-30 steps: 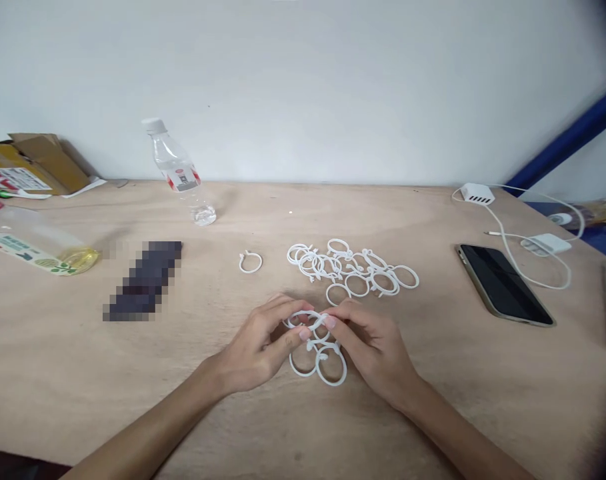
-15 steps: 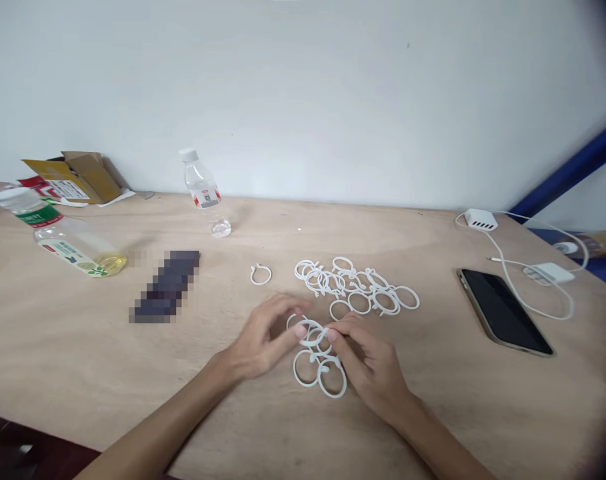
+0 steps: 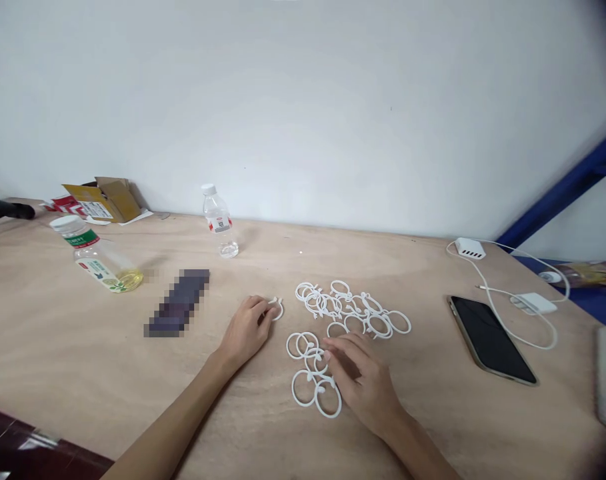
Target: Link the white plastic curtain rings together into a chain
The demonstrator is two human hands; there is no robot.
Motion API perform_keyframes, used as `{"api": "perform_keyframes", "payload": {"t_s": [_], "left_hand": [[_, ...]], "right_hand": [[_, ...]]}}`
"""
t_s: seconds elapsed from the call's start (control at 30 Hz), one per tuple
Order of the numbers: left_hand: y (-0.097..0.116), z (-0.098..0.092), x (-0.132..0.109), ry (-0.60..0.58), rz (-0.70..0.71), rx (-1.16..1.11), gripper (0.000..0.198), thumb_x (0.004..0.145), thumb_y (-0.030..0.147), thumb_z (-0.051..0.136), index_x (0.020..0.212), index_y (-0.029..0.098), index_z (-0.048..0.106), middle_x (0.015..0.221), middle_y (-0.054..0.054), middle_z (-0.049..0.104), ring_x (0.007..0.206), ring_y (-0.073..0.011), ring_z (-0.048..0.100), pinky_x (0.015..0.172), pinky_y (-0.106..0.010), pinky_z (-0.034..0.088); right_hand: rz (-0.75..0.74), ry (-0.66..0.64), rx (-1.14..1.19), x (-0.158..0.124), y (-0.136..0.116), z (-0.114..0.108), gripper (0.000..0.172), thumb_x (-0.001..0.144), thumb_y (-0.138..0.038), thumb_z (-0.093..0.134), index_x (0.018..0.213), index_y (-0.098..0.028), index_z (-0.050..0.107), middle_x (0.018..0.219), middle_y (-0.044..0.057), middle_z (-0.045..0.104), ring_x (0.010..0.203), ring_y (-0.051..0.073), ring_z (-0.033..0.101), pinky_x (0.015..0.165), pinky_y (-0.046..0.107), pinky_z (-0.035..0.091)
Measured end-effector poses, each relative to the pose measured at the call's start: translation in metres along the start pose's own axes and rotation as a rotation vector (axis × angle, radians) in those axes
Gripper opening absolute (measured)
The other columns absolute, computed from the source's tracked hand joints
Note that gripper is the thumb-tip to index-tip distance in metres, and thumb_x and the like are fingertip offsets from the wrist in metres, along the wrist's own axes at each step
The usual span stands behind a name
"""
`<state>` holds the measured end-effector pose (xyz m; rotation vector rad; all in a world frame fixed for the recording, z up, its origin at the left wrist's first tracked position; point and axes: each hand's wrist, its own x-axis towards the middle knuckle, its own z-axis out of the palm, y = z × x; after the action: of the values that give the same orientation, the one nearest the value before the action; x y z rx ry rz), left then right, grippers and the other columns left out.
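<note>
On the wooden table (image 3: 433, 413) lies a chain of linked white plastic rings (image 3: 310, 373). My right hand (image 3: 360, 380) rests on the chain's right side, fingers curled over it. My left hand (image 3: 245, 330) has reached to a single white ring (image 3: 277, 310) lying apart at the left, and its fingertips pinch that ring. Behind the chain lies a loose pile of several more white rings (image 3: 350, 308).
A dark phone (image 3: 490, 340) lies at the right, with a white charger (image 3: 470, 248) and cable behind it. A small water bottle (image 3: 219, 220), a bottle with yellow liquid (image 3: 100, 261), a blurred dark object (image 3: 177, 303) and a cardboard box (image 3: 103, 199) stand at the left and back.
My left hand let go of the ring chain and moved up-left to the single ring. The chain now lies flat under my right hand. The camera tilted up.
</note>
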<state>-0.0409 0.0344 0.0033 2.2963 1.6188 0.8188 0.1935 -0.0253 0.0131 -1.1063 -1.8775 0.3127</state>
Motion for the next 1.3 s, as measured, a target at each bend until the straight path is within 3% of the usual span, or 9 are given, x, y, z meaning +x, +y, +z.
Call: {"api": "perform_keyframes", "payload": {"t_s": [0.23,0.33,0.43,0.57,0.7,0.83,0.93,1.1,1.3], "left_hand": [[0.011,-0.003,-0.004,-0.061,0.079,-0.103,0.021,0.085,0.038,0.059,0.084,0.017,0.061,0.096,-0.008,0.063,0.096,-0.0226,0.055,0.085,-0.038,0.049],[0.011,-0.006,-0.005,-0.093,0.097,-0.175,0.016,0.088,0.032,0.055,0.082,0.018,0.062,0.100,-0.009,0.062,0.097,-0.0223,0.055,0.087,-0.039,0.048],[0.018,-0.009,-0.006,-0.117,0.096,-0.348,0.014,0.089,0.028,0.053,0.081,0.017,0.060,0.103,-0.009,0.061,0.098,-0.0205,0.057,0.091,-0.038,0.047],[0.038,-0.015,-0.011,-0.205,0.115,-0.643,0.015,0.086,0.029,0.059,0.078,0.017,0.059,0.101,-0.007,0.061,0.098,-0.0189,0.058,0.092,-0.035,0.045],[0.054,-0.018,-0.018,-0.243,0.126,-0.811,0.019,0.088,0.032,0.057,0.078,0.016,0.057,0.098,-0.008,0.060,0.094,-0.0184,0.058,0.087,-0.032,0.046],[0.058,-0.014,-0.023,-0.208,0.080,-0.763,0.021,0.087,0.036,0.056,0.094,0.017,0.055,0.093,-0.007,0.060,0.088,-0.0187,0.056,0.082,-0.033,0.046],[0.057,-0.007,-0.025,-0.255,0.055,-0.675,0.029,0.087,0.040,0.054,0.103,0.016,0.055,0.091,-0.006,0.062,0.083,-0.0185,0.056,0.077,-0.032,0.045],[0.056,0.001,-0.027,-0.317,0.075,-0.569,0.038,0.096,0.045,0.033,0.087,0.016,0.057,0.081,-0.005,0.060,0.073,-0.0170,0.054,0.069,-0.030,0.042],[0.054,0.003,-0.026,-0.234,0.131,-0.499,0.052,0.093,0.061,0.022,0.070,0.019,0.044,0.069,-0.001,0.049,0.066,-0.0158,0.046,0.063,-0.029,0.037]], "right_hand": [[-0.024,0.005,-0.004,-0.001,-0.009,0.001,0.015,0.086,-0.014,0.054,0.093,-0.023,0.064,0.081,0.003,0.069,0.076,0.018,0.061,0.073,0.035,0.049],[-0.007,0.006,0.022,-0.001,-0.012,0.002,0.014,0.087,-0.016,0.055,0.093,-0.022,0.066,0.081,0.003,0.069,0.076,0.019,0.061,0.074,0.035,0.049],[0.114,0.007,0.070,0.004,-0.014,0.001,0.014,0.088,-0.022,0.055,0.093,-0.021,0.068,0.083,0.005,0.069,0.079,0.020,0.063,0.074,0.035,0.050],[0.361,-0.066,0.197,0.017,-0.019,0.001,0.027,0.088,-0.036,0.056,0.105,-0.019,0.068,0.094,0.008,0.071,0.087,0.022,0.065,0.078,0.036,0.051],[0.512,-0.102,0.364,0.024,-0.022,0.003,0.031,0.084,-0.045,0.059,0.091,-0.018,0.073,0.087,0.007,0.073,0.079,0.022,0.066,0.072,0.035,0.051],[0.639,-0.067,0.589,0.022,-0.023,0.003,0.030,0.076,-0.048,0.068,0.080,-0.018,0.073,0.076,0.006,0.073,0.071,0.020,0.066,0.065,0.032,0.052],[0.726,-0.081,0.739,0.019,-0.025,0.006,0.029,0.071,-0.046,0.074,0.081,-0.019,0.074,0.079,0.006,0.074,0.073,0.020,0.067,0.067,0.031,0.053],[0.806,-0.093,0.830,0.018,-0.027,0.009,0.034,0.070,-0.050,0.073,0.083,-0.018,0.076,0.071,0.005,0.072,0.067,0.018,0.066,0.063,0.030,0.052],[0.693,-0.133,0.700,0.018,-0.029,0.004,0.030,0.075,-0.047,0.069,0.085,-0.020,0.076,0.080,0.005,0.073,0.074,0.019,0.065,0.068,0.031,0.051]]}}
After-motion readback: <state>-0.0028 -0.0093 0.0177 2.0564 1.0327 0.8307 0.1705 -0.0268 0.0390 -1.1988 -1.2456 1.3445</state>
